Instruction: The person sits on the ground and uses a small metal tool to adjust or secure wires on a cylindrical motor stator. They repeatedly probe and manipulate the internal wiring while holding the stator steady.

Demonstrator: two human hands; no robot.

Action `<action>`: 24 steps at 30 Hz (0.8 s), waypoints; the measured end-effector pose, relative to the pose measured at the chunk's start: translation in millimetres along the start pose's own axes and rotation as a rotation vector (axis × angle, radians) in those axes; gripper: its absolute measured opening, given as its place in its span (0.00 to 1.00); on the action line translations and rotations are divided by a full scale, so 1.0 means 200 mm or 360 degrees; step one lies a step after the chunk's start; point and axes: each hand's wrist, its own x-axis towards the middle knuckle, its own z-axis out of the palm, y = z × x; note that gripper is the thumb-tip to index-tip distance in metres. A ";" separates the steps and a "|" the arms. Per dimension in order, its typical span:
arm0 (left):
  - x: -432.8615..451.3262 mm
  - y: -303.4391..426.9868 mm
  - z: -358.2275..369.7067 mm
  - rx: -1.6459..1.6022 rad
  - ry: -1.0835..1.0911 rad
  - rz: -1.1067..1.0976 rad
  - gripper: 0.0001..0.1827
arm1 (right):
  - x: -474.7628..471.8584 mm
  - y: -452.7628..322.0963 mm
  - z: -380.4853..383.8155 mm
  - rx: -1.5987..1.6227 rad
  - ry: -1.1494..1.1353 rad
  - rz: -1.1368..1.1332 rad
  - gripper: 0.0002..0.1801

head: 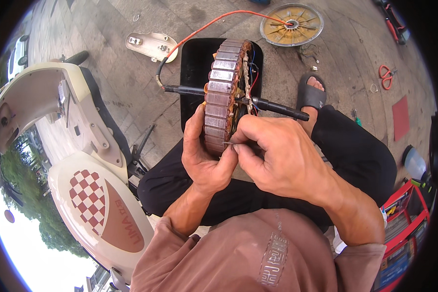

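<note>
A hub motor stator [219, 98] with laminated metal teeth and copper windings stands upright over a black plastic tray [193, 54]. Its dark steel axle [281, 108] points out to both sides, and an orange-sleeved cable [211, 22] loops from the left end. My left hand [208, 157] grips the stator's lower rim, thumb in front. Between thumb and forefinger, my right hand [281, 157] pinches a thin, pointed metal piece [227, 143] against the rim's lower right edge; its full shape is hidden. Red and blue wires [254, 75] show on the stator's right face.
A round motor cover [292, 25] lies at the top, beside a cream plastic cover [151, 45]. Red-handled scissors [387, 77], red sandpaper [400, 117] and a red tool rack [405, 219] are at right. A cream scooter body [95, 204] stands at left.
</note>
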 end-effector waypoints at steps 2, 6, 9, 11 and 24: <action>0.01 0.00 0.00 -0.0014 -0.0026 0.0012 0.47 | 0.00 0.00 0.01 -0.0013 0.0032 -0.0007 0.06; 0.02 0.02 0.01 -0.0048 -0.0011 -0.0024 0.46 | -0.02 -0.01 0.04 -0.0276 0.0159 -0.0268 0.09; 0.02 0.02 0.01 -0.0080 -0.0031 -0.0047 0.45 | -0.03 -0.02 0.06 -0.0498 0.0188 -0.0327 0.10; 0.03 0.02 0.01 -0.0122 -0.0044 -0.0029 0.45 | -0.03 -0.03 0.06 -0.0538 0.0222 -0.0344 0.10; 0.03 0.02 0.01 -0.0124 -0.0013 -0.0054 0.45 | -0.02 -0.03 0.02 -0.0534 0.0077 -0.0316 0.05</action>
